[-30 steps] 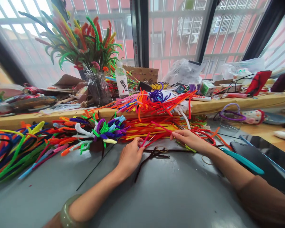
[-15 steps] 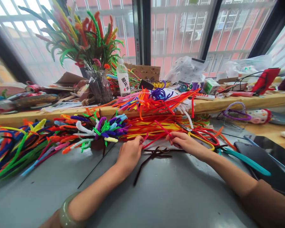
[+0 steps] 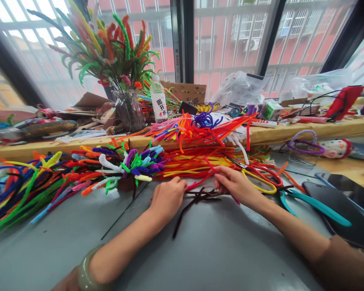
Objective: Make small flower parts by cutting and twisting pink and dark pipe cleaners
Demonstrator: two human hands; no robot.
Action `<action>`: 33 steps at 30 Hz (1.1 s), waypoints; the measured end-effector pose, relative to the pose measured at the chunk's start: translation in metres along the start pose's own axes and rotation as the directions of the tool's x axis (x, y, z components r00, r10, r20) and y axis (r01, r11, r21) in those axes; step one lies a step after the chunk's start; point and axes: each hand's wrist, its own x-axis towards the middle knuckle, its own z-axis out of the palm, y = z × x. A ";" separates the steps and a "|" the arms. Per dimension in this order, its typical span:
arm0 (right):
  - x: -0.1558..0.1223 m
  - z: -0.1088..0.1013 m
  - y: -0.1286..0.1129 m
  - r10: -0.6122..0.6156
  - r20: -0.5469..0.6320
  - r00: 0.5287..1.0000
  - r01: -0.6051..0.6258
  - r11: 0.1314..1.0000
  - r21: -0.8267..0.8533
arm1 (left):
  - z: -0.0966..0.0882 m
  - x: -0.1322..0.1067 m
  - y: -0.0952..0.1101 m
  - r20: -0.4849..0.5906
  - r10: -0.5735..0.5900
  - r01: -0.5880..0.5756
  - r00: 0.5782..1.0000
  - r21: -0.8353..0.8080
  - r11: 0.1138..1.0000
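Over the grey table, a bright pink pipe cleaner (image 3: 200,183) runs between my two hands. My left hand (image 3: 169,197) is closed on its left part, and a tiny pink tip peeks out behind that hand. With thumb and fingers pinched, my right hand (image 3: 234,184) grips pink stem too; one end sticks up above the fingers and another pokes out below. Whether this is one stem or two crossed, I cannot tell. Dark brown pipe cleaners (image 3: 197,198) lie on the table just below and between the hands.
Behind the hands lie red and yellow pipe cleaners (image 3: 182,163), with a multicoloured heap (image 3: 87,173) to the left. Scissors (image 3: 261,182), teal-handled pliers (image 3: 320,206) and a phone (image 3: 336,206) lie at right. A bottle (image 3: 159,101) and a vase (image 3: 129,111) stand on the cluttered ledge.
My right hand has shifted slightly and turned, and pink stem now extends below its fingers. My left hand has moved a little right and lower, its fingers more closed over the stem.
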 end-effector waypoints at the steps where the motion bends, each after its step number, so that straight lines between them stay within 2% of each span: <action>1: 0.000 0.000 -0.001 -0.020 -0.022 1.000 0.018 0.997 -0.079 | 0.000 0.000 0.000 -0.019 -0.007 0.007 1.000 -0.002 1.000; 3: -0.001 0.001 0.000 -0.064 -0.031 0.997 0.053 0.962 -0.266 | -0.002 -0.001 0.002 -0.067 -0.025 0.025 0.997 -0.013 1.000; 6: 0.000 0.003 0.005 -0.097 0.059 0.994 0.113 0.877 -0.468 | -0.004 -0.001 0.003 -0.102 -0.056 0.054 0.993 -0.023 0.998; 8: 0.001 0.004 0.008 -0.112 0.106 0.988 0.151 0.844 -0.515 | -0.005 -0.001 0.003 -0.088 -0.070 0.068 0.994 -0.024 0.997; 10: 0.001 0.004 0.009 -0.129 0.096 0.987 0.159 0.859 -0.487 | -0.004 -0.001 0.003 -0.079 -0.077 0.074 0.994 -0.032 0.997; 15: 0.002 0.002 0.006 -0.101 -0.007 0.995 0.095 0.957 -0.274 | -0.003 -0.001 0.002 -0.107 -0.114 0.109 0.988 -0.047 0.993; 18: 0.003 -0.002 0.004 -0.033 -0.107 0.994 0.005 0.967 -0.253 | -0.002 -0.002 0.002 -0.134 -0.115 0.107 0.984 -0.062 0.992; 20: 0.004 -0.006 0.003 -0.017 -0.272 0.962 -0.071 0.949 -0.308 | -0.001 -0.002 0.003 -0.152 -0.120 0.110 0.981 -0.073 0.991; 22: 0.004 -0.010 0.003 -0.082 -0.422 0.903 -0.109 0.906 -0.408 | 0.000 -0.003 0.003 -0.170 -0.126 0.113 0.977 -0.083 0.990; 23: 0.004 -0.010 0.002 -0.136 -0.459 0.878 -0.107 0.879 -0.465 | 0.000 -0.003 0.004 -0.180 -0.128 0.113 0.975 -0.090 0.989; 25: 0.003 -0.009 0.001 -0.238 -0.425 0.873 -0.040 0.834 -0.550 | 0.001 -0.002 0.004 -0.196 -0.136 0.116 0.971 -0.110 0.987; 27: 0.001 -0.004 -0.001 -0.280 -0.304 0.911 0.068 0.827 -0.559 | 0.001 -0.002 0.005 -0.214 -0.153 0.127 0.965 -0.133 0.983; 30: 0.001 0.010 -0.002 -0.272 -0.111 0.956 0.181 0.841 -0.510 | 0.001 -0.001 0.005 -0.236 -0.189 0.155 0.953 -0.155 0.976; 33: 0.005 0.022 0.002 -0.231 -0.009 0.973 0.192 0.830 -0.523 | 0.001 -0.001 0.006 -0.223 -0.215 0.180 0.951 -0.169 0.969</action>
